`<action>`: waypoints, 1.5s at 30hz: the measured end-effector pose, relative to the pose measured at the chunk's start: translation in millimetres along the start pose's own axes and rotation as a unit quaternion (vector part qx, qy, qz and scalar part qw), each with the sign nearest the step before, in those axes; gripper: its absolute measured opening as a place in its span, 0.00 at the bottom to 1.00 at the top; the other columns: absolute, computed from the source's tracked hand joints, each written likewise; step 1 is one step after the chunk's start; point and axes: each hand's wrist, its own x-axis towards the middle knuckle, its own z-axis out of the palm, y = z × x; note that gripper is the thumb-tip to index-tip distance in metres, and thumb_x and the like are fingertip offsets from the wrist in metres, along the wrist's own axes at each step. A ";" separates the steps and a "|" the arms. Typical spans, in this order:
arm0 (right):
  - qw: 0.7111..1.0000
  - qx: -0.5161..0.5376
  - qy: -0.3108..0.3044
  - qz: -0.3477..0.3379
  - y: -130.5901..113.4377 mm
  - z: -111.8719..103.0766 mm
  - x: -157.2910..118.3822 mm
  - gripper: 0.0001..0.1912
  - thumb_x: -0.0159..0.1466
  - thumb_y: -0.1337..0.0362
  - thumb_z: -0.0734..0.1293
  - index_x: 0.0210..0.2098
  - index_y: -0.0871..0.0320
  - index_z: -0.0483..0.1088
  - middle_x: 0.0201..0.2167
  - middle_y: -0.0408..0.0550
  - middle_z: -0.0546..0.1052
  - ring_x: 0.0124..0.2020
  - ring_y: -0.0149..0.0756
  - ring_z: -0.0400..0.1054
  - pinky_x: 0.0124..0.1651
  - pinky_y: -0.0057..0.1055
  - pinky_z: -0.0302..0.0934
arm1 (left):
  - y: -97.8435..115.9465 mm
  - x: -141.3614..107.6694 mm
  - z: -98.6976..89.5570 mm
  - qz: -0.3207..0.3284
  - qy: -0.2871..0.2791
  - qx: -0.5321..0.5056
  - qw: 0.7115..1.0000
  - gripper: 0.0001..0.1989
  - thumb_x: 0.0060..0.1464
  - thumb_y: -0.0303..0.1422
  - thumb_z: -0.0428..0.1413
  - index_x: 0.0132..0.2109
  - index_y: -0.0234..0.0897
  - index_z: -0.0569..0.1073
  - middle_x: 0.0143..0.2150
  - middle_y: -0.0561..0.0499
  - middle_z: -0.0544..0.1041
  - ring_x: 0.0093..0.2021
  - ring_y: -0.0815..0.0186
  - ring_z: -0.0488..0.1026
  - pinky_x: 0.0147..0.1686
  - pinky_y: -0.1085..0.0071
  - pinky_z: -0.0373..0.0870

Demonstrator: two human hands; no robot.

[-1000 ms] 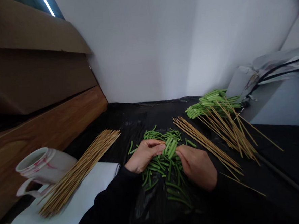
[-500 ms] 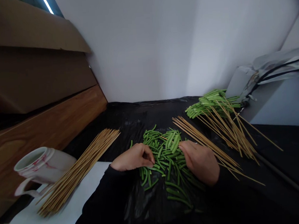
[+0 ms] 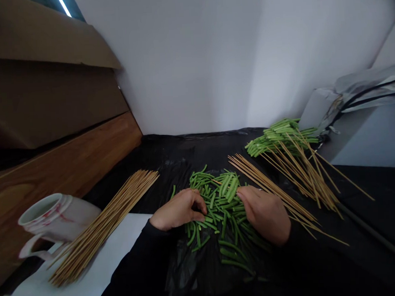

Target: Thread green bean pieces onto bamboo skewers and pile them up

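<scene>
My right hand (image 3: 266, 213) is closed on a thin bamboo skewer (image 3: 216, 181), most of it hidden by the hand and beans. Several cut green bean pieces (image 3: 229, 185) are threaded side by side on it, just left of my fingertips. My left hand (image 3: 181, 209) rests at the left side of the loose pile of cut green beans (image 3: 223, 218). Its thumb and fingers curl together in a pinch low over the pile; what lies between them is too hidden to make out.
Left, a bundle of skewers (image 3: 105, 227) leans over white paper (image 3: 123, 246) by a tipped mug (image 3: 64, 216). Loose skewers (image 3: 266, 181) lie right of the pile. Behind them are stacked bean skewers (image 3: 280, 136). A cardboard box (image 3: 47, 99) stands far left, a pale box (image 3: 370, 133) right.
My left hand has shifted slightly right, further over the pile of beans. My right hand and the threaded skewer have hardly moved.
</scene>
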 end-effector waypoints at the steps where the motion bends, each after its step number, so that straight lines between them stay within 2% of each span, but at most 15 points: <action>1: 1.000 0.000 -0.001 -0.001 0.0 0.1 0.0 0.14 0.68 0.67 0.54 0.33 0.58 0.69 0.27 0.44 0.73 0.28 0.31 0.66 0.32 0.30 0.50 | 0.8 -0.3 -0.1 0.000 -0.001 0.009 1.000 0.06 0.44 0.33 0.63 0.33 0.40 0.79 0.35 0.51 0.75 0.38 0.64 0.71 0.39 0.72 0.62; 6: 1.000 0.011 -0.006 0.005 0.4 0.5 -0.3 0.14 0.69 0.67 0.54 0.35 0.58 0.70 0.28 0.45 0.74 0.29 0.31 0.67 0.33 0.29 0.51 | 6.6 -2.6 -2.6 0.005 0.003 0.019 1.000 0.04 0.46 0.32 0.62 0.32 0.38 0.78 0.35 0.50 0.75 0.40 0.63 0.70 0.42 0.70 0.62; 9: 1.000 0.024 0.001 0.006 0.7 0.1 -0.3 0.14 0.69 0.67 0.54 0.35 0.59 0.70 0.29 0.45 0.74 0.30 0.31 0.68 0.34 0.28 0.52 | 11.3 -3.3 -6.0 -0.017 0.021 -0.062 0.998 0.04 0.49 0.32 0.59 0.33 0.36 0.76 0.33 0.52 0.75 0.35 0.66 0.70 0.37 0.71 0.64; 12: 0.999 0.035 0.017 0.001 0.4 -1.3 0.1 0.13 0.68 0.67 0.55 0.35 0.59 0.70 0.29 0.46 0.74 0.31 0.31 0.68 0.34 0.28 0.53 | 14.3 -1.0 -7.0 -0.044 0.079 -0.180 0.980 0.07 0.50 0.33 0.59 0.36 0.35 0.75 0.31 0.52 0.76 0.33 0.67 0.71 0.35 0.72 0.65; 14: 0.999 0.041 0.025 -0.004 -0.2 -2.7 0.6 0.13 0.68 0.67 0.55 0.35 0.59 0.70 0.29 0.46 0.74 0.31 0.31 0.68 0.34 0.28 0.53 | 14.2 2.6 -5.1 -0.066 0.138 -0.251 0.956 0.12 0.48 0.34 0.61 0.40 0.34 0.77 0.33 0.50 0.78 0.34 0.66 0.72 0.37 0.70 0.66; 17: 0.999 0.043 0.026 -0.009 -1.7 -5.0 1.2 0.13 0.68 0.67 0.55 0.36 0.59 0.70 0.28 0.45 0.74 0.30 0.30 0.68 0.34 0.28 0.53 | 11.7 8.5 0.6 -0.105 0.199 -0.370 0.901 0.18 0.46 0.37 0.63 0.44 0.33 0.78 0.38 0.46 0.80 0.37 0.63 0.74 0.40 0.67 0.68; 22: 0.999 0.041 0.012 -0.023 -4.7 -4.7 0.3 0.13 0.68 0.69 0.55 0.35 0.59 0.70 0.27 0.45 0.73 0.30 0.30 0.68 0.35 0.28 0.54 | 9.3 13.7 8.4 -0.119 0.224 -0.532 0.808 0.15 0.42 0.34 0.66 0.40 0.35 0.79 0.37 0.49 0.81 0.33 0.71 0.74 0.39 0.72 0.67; 26: 0.999 0.045 0.004 -0.030 -6.4 -2.4 -1.2 0.12 0.66 0.71 0.55 0.36 0.59 0.70 0.28 0.45 0.74 0.32 0.30 0.68 0.36 0.27 0.55 | 11.6 15.0 9.9 -0.110 0.207 -0.597 0.767 0.14 0.41 0.31 0.67 0.39 0.34 0.79 0.38 0.48 0.81 0.36 0.70 0.75 0.40 0.73 0.67; 35: 0.998 0.047 0.006 -0.036 -6.6 -3.3 -0.6 0.12 0.66 0.71 0.56 0.37 0.60 0.70 0.30 0.46 0.74 0.33 0.30 0.69 0.37 0.26 0.55 | 14.9 14.9 9.5 -0.108 0.207 -0.636 0.735 0.13 0.41 0.27 0.67 0.38 0.33 0.79 0.37 0.48 0.81 0.35 0.72 0.75 0.38 0.76 0.67; 45: 0.999 0.043 0.008 -0.027 -7.0 -2.3 -1.0 0.12 0.65 0.72 0.56 0.36 0.59 0.70 0.29 0.46 0.74 0.32 0.30 0.68 0.36 0.27 0.54 | 16.8 13.5 8.5 -0.118 0.207 -0.626 0.742 0.13 0.41 0.28 0.67 0.37 0.33 0.79 0.36 0.48 0.81 0.36 0.70 0.75 0.40 0.74 0.67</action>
